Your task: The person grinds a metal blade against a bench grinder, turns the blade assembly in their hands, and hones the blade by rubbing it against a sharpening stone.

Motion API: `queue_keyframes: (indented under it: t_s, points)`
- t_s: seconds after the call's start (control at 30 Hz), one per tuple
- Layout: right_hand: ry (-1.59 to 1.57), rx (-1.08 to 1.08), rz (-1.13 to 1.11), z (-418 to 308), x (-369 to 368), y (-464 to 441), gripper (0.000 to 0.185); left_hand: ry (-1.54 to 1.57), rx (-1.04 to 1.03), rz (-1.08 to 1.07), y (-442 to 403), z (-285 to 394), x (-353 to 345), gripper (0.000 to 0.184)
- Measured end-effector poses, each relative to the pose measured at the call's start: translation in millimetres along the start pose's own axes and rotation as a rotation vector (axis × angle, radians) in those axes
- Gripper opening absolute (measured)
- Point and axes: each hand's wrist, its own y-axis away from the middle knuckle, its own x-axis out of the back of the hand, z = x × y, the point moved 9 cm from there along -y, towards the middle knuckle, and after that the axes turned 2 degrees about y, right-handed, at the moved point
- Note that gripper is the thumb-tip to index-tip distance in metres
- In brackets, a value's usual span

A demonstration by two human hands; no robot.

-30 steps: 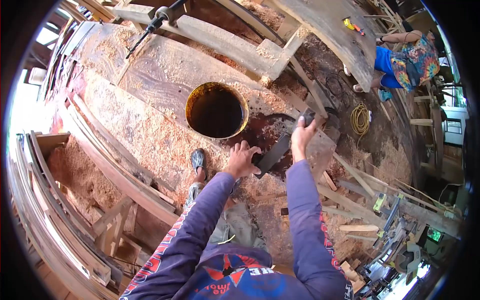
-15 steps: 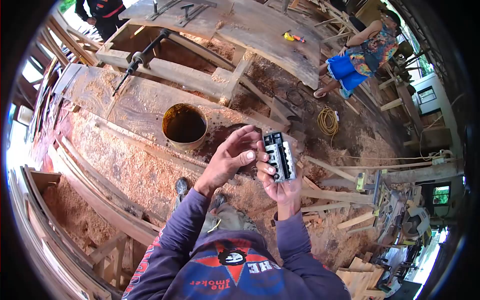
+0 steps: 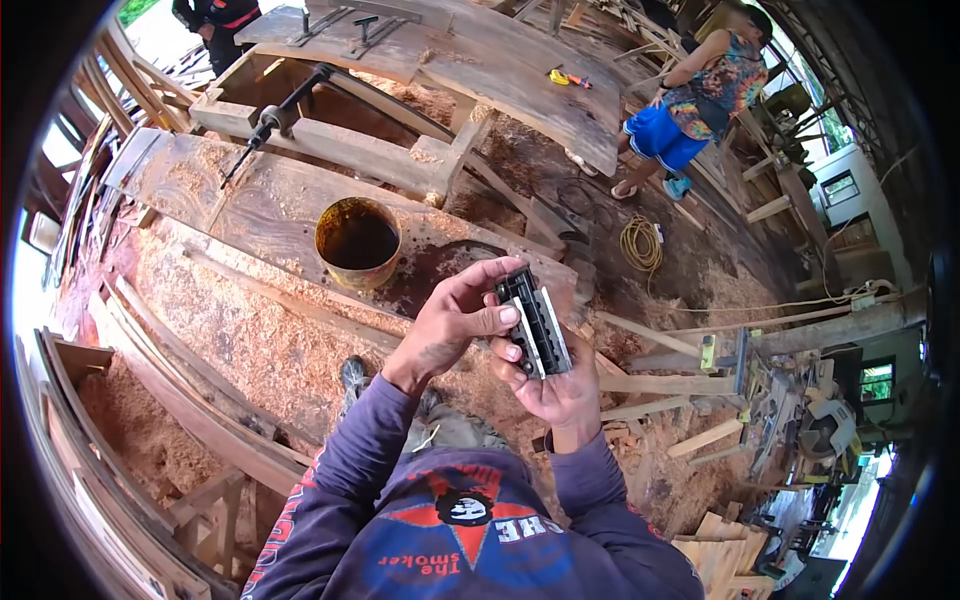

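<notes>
A small rectangular black-and-silver device (image 3: 536,325) with slotted, ridged metal strips is held between my hands, in front of my chest. Its exact kind is not clear. My right hand (image 3: 565,395) cradles it from below, the fingers curled round its lower left edge. Against its upper left side press the thumb and fingers of my left hand (image 3: 450,325). Just past my left hand stands an open round tin (image 3: 385,268) with dark liquid inside, set on a stained plank (image 3: 290,225).
A long drill-like tool (image 3: 270,122) lies across the timber frame. A broad slab (image 3: 480,75) carries a yellow-and-red tool (image 3: 568,78). A coiled yellow cord (image 3: 641,243) lies on the floor. One person (image 3: 690,95) stands back right, another (image 3: 215,30) back left. Shavings (image 3: 240,330) cover the ground.
My left hand has closed from spread fingers onto the device's upper side. The device has tilted in my right hand. The view has shifted slightly, and the person at right has turned.
</notes>
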Motion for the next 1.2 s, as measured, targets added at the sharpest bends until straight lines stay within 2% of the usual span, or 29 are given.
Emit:
queue_keyframes:
  t_s: [0.4, 0.47, 0.5, 0.53, 0.63, 0.9, 1.07, 1.2]
  points:
    - [0.031, 0.05, 0.0, 7.9, -1.7, 15.2, 0.058, -0.041, 0.018, 0.014, 25.4, 3.3, -22.0, 0.059]
    - [0.043, 0.121, -0.007, 4.3, -5.3, 18.1, 0.058, -0.135, -0.15, 0.116, 37.6, 14.9, -24.5, 0.06]
    - [0.033, 0.131, 0.013, 5.2, -3.8, 19.2, 0.057, -0.12, -0.175, 0.1, 44.4, 10.7, -22.5, 0.062]
    - [0.035, 0.123, 0.014, 7.3, -2.5, 20.2, 0.057, -0.384, -0.252, 0.086, 47.2, 17.7, -21.6, 0.075]
    - [0.06, 0.116, 0.066, 13.9, -7.6, 23.5, 0.061, -0.621, -0.439, 0.038, 67.8, 25.0, -40.6, 0.094]
    - [0.054, 0.102, -0.023, 26.9, -15.0, 29.0, 0.056, -0.561, -0.397, 0.083, 83.1, 21.6, -45.1, 0.099]
    - [0.104, 0.111, 0.013, 27.4, -14.2, 33.3, 0.055, -0.385, -0.26, 0.123, 81.5, 7.6, -39.8, 0.095]
    - [0.164, 0.135, 0.046, 26.2, -4.4, 44.6, 0.055, -0.306, -0.294, 0.126, 75.7, 8.8, -39.5, 0.091]
